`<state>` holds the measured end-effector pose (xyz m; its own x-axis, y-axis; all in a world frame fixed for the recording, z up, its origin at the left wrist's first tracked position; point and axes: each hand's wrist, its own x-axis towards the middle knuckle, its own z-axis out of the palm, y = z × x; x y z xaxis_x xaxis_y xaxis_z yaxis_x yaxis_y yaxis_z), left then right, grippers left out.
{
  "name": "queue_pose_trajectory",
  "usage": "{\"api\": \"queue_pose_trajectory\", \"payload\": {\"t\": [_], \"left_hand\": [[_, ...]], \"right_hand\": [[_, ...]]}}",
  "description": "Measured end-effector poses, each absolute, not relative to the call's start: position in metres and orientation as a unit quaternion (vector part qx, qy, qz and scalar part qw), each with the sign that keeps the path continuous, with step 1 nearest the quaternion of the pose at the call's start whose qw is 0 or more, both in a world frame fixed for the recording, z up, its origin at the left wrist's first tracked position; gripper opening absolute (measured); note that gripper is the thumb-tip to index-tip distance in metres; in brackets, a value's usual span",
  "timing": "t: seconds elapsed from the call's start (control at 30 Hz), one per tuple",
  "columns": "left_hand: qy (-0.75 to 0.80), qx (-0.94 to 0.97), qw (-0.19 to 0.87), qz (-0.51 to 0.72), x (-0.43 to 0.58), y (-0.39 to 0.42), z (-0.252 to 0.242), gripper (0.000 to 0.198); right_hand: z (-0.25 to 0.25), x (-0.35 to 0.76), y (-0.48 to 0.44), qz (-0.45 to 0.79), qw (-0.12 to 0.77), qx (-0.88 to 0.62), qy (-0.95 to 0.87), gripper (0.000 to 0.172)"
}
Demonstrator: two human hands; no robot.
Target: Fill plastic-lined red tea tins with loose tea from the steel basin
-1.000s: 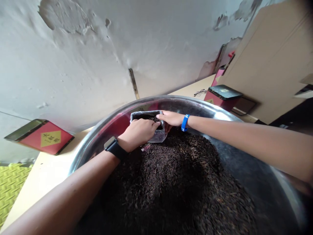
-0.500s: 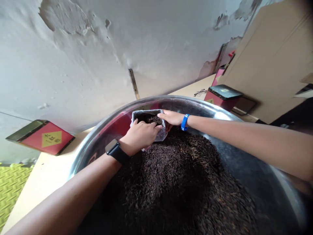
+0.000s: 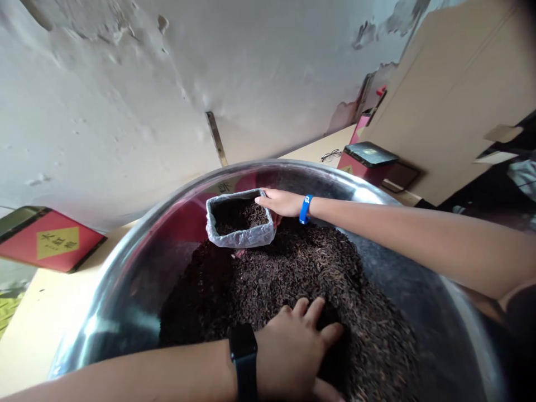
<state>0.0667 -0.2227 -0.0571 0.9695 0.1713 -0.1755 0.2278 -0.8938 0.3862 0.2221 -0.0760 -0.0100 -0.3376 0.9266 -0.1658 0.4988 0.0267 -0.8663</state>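
A large round metal basin (image 3: pixel 247 166) holds a heap of dark, dry, twisted leaves that look like loose tea (image 3: pixel 293 262). At its far side, a rectangular tin lined with a clear plastic bag (image 3: pixel 240 239) is tilted toward me, partly filled with the same leaves. My right hand (image 3: pixel 282 202), with a blue wristband, grips the tin's right edge, thumb at the rim and other fingers mostly hidden behind. Nearer to me, my left hand (image 3: pixel 293 340), with a black watch, rests on the heap, fingers spread and holding nothing visible.
A red tin with a yellow diamond label (image 3: pixel 54 240) lies on the table at the left. Another red tin with a dark lid (image 3: pixel 371 153) stands behind the basin at right, near a pair of glasses (image 3: pixel 330 155). A peeling wall (image 3: pixel 167 111) rises behind.
My left hand has left the tin's mouth and moved down and right onto the leaf heap, its fingers spreading. My right hand keeps hold of the tin. The view has shifted slightly right.
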Motion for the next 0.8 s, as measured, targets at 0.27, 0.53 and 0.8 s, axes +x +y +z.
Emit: {"api": "queue_pose_trajectory", "payload": {"t": [0.27, 0.53, 0.8], "left_hand": [[0.202, 0.895, 0.248, -0.312, 0.086, -0.239, -0.011, 0.045], [0.194, 0.915, 0.233, -0.266, 0.081, -0.242, -0.035, 0.035], [0.168, 0.973, 0.128, -0.095, 0.08, -0.201, 0.012, 0.03]], "right_hand": [[-0.006, 0.224, -0.078, 0.408, 0.218, -0.523, -0.716, 0.011], [-0.006, 0.225, -0.079, 0.417, 0.213, -0.516, -0.718, 0.016], [-0.004, 0.224, -0.081, 0.404, 0.211, -0.52, -0.723, 0.02]]}}
